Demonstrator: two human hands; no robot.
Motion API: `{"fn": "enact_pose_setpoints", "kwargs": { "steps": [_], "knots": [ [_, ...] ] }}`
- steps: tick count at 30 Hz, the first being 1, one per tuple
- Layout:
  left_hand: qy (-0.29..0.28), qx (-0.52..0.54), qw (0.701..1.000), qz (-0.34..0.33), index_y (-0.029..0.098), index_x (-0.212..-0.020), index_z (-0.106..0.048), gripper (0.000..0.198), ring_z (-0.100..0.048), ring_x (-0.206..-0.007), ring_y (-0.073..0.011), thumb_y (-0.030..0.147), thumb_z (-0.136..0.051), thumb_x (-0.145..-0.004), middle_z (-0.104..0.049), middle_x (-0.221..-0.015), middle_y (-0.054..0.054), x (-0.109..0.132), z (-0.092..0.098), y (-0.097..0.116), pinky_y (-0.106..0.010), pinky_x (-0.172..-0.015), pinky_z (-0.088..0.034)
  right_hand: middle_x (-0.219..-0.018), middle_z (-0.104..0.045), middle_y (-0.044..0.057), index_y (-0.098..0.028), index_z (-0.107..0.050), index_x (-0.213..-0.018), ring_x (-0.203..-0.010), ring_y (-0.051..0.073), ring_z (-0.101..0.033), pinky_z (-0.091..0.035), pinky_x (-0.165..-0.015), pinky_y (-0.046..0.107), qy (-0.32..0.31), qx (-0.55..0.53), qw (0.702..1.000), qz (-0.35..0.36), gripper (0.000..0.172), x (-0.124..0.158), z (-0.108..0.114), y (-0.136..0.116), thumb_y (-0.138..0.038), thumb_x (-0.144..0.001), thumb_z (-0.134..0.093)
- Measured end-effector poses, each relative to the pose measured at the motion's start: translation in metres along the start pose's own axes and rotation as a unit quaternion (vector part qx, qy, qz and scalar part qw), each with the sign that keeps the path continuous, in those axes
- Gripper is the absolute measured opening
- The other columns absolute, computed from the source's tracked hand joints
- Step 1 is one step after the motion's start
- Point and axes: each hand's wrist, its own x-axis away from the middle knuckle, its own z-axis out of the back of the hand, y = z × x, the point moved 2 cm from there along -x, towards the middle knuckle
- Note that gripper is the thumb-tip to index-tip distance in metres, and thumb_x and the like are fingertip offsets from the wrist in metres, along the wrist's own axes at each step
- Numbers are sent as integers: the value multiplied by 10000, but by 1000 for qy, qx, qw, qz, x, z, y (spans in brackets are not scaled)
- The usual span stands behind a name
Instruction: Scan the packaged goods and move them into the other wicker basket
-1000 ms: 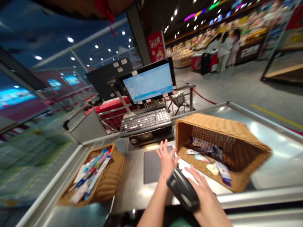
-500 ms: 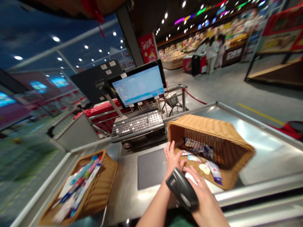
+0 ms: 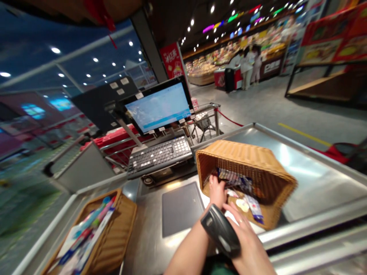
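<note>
A wicker basket (image 3: 243, 151) lies on its side on the steel counter, its opening facing me. Inside it are blue-and-white packets (image 3: 254, 208), darker striped wrappers (image 3: 233, 177) and a round pale item (image 3: 242, 204). My left hand (image 3: 218, 191) reaches into the basket's left side, fingers apart near the wrappers, holding nothing that I can see. My right hand (image 3: 243, 236) is in front of the opening, fingertips by the basket's lower edge. It holds a black handheld scanner (image 3: 220, 231), whose head overlaps my left forearm in view.
A second wicker basket (image 3: 116, 229) with colourful packaged goods stands at the left. A grey plate (image 3: 182, 209) is set in the counter, with a keyboard (image 3: 160, 156) and monitor (image 3: 160, 106) behind it. People stand far off by a display.
My left hand has moved forward into the basket. My right hand and the scanner stay about where they were. The whole view has shifted slightly.
</note>
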Motion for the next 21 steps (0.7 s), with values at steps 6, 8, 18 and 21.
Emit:
{"fn": "enact_pose_setpoints", "kwargs": {
  "steps": [6, 8, 18, 21],
  "knots": [
    [-27, -44, 998, 25, 137, -976, -705, 299, -420, -1258, -283, 91, -457, -817, -592, -1124, -173, -14, -17, 0, -474, -1091, -350, -1433, -450, 222, -129, -625, -1161, -1415, 360, -301, -378, -1065, 610, 3, 7, 1000, -10, 453, 0, 4, 2, -125, -731, -483],
    [-27, -50, 998, 28, 127, -926, -718, 272, -445, -1217, -286, 114, -466, -824, -614, -1067, -172, -16, -17, -1, -472, -1076, -359, -1428, -472, 194, -148, -645, -1113, -1409, 354, -317, -378, -1067, 604, 2, 15, 1000, -18, 424, -1, 5, 2, -114, -724, -480],
    [15, -59, 997, 45, 153, -979, -665, 214, -400, -1279, -264, 141, -541, -804, -521, -1274, -143, -1, 9, -7, -430, -1081, -349, -1423, -498, 180, -140, -634, -1182, -1399, 355, -338, -411, -1043, 602, -6, 31, 999, -25, 505, -5, 6, -9, -98, -706, -472],
    [12, -53, 997, 54, 142, -940, -657, 178, -372, -1320, -279, 148, -578, -780, -484, -1326, -147, 3, 4, -8, -432, -1102, -327, -1417, -510, 176, -160, -636, -1196, -1389, 364, -355, -399, -1049, 603, -2, 30, 999, -32, 556, -6, -1, -7, -67, -669, -483]
  ]
}}
